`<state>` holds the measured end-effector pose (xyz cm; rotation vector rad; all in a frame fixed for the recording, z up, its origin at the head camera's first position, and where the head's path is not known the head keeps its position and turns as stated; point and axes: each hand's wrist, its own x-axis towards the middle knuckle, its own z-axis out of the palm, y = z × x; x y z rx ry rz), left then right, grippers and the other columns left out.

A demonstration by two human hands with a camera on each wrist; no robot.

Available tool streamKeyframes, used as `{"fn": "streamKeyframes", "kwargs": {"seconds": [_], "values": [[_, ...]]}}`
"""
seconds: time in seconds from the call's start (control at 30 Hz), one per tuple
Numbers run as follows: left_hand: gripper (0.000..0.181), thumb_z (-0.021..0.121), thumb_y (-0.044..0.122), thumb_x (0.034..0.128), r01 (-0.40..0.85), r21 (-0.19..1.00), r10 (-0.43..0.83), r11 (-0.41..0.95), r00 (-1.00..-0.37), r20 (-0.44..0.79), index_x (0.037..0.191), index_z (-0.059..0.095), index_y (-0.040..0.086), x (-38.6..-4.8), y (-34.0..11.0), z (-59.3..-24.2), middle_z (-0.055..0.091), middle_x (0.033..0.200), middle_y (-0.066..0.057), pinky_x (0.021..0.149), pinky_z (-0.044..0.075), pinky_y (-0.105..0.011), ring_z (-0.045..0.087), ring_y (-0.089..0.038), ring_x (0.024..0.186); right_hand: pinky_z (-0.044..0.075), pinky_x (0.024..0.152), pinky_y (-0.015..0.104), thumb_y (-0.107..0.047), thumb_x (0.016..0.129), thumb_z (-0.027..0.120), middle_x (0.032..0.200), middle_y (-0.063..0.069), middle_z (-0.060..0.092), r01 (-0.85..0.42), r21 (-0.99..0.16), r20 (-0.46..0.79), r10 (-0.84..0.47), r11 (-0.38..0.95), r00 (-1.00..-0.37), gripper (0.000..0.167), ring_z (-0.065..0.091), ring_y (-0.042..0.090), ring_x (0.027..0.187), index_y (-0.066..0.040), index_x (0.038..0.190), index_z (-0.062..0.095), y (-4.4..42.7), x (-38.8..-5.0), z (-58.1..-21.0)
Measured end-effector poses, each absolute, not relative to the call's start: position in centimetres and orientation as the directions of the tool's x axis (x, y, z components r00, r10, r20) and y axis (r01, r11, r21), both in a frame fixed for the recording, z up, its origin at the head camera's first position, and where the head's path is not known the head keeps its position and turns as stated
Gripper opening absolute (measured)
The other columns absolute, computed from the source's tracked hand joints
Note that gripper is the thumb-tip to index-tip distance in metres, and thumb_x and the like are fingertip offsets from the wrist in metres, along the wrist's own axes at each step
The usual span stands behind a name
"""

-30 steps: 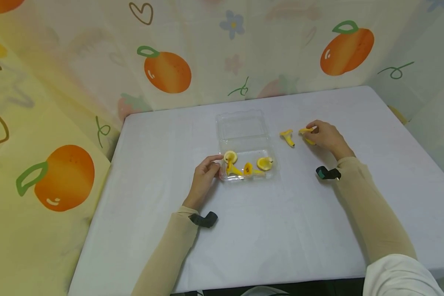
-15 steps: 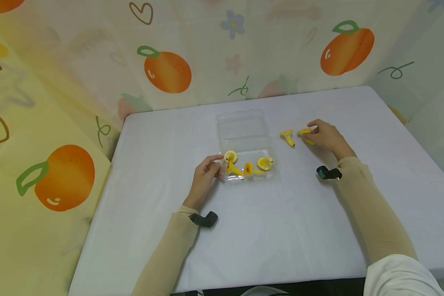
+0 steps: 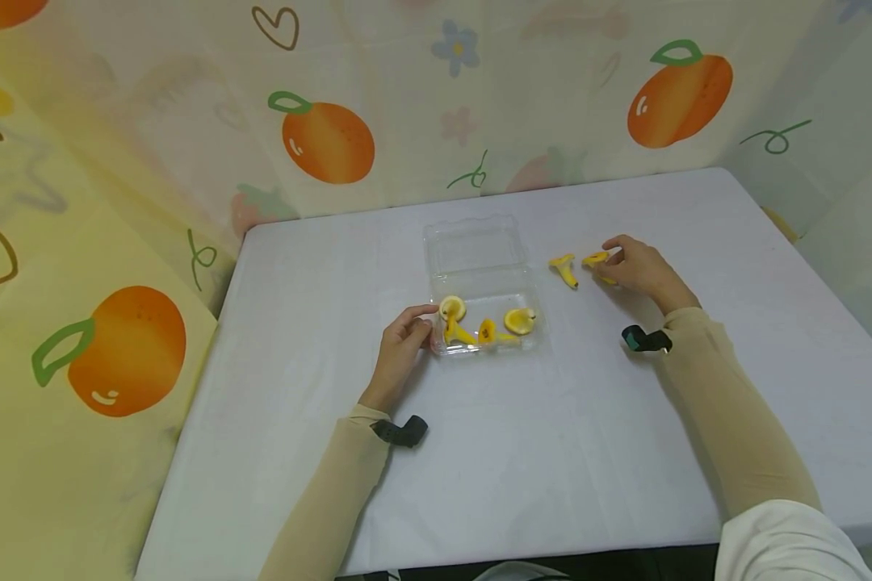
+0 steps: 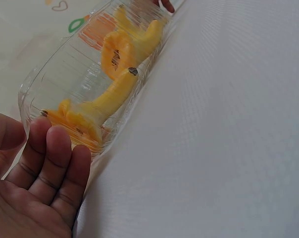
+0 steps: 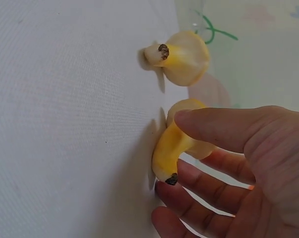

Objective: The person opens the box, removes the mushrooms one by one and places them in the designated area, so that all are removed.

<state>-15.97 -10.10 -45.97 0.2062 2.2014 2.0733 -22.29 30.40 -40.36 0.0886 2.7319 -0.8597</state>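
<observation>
A clear plastic box point(image 3: 480, 282) lies with its lid folded back, several yellow mushrooms point(image 3: 519, 321) in its base. My left hand point(image 3: 398, 351) grips the box's near left side, fingertips on the plastic wall in the left wrist view, beside an orange-yellow mushroom point(image 4: 112, 96). To the right of the box, my right hand point(image 3: 643, 273) holds a yellow mushroom point(image 3: 597, 259) low over the cloth. The right wrist view shows the thumb on its curved stem point(image 5: 169, 151), with fingers behind. Another mushroom point(image 3: 565, 270) lies between the box and my right hand.
A white cloth point(image 3: 552, 452) covers the table. Beyond its far edge hangs a backdrop point(image 3: 407, 105) printed with oranges, and a yellowish one point(image 3: 58, 484) hangs at the left. Dark devices point(image 3: 401, 432) are strapped at both wrists.
The mushroom at my right hand has shifted slightly to the left, toward the other loose one. My left hand and the box have stayed in place.
</observation>
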Motion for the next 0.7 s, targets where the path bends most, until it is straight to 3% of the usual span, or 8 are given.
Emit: {"fn": "streamKeyframes", "kwargs": {"seconds": [0.4,0.7], "values": [[0.03,0.051,0.004,0.1021,0.012,0.999,0.179,0.03,-0.984,0.006,0.13,0.063,0.001,-16.0,-10.1,-45.8,0.059,0.078,0.002,0.074,0.053,-0.02,0.058,-0.009,0.073,0.042,0.104,0.062,-0.035,0.099,0.058,0.144,0.03,0.046,0.188,-0.551,-0.333,-0.008,0.813,-0.943,0.068,0.048,0.046,0.126,-0.001,0.152,0.032,30.3,-21.7,-39.2],[0.031,0.051,0.005,0.1007,0.02,0.998,0.166,0.052,-0.986,0.011,0.129,0.064,0.004,-16.0,-10.1,-46.0,0.059,0.078,0.004,0.075,0.053,-0.02,0.058,-0.009,0.074,0.04,0.105,0.065,-0.039,0.099,0.059,0.148,0.03,0.04,0.134,-0.559,-0.265,-0.023,0.818,-0.964,0.068,0.041,0.047,0.128,-0.001,0.151,0.036,30.2,-21.3,-38.5]]}}
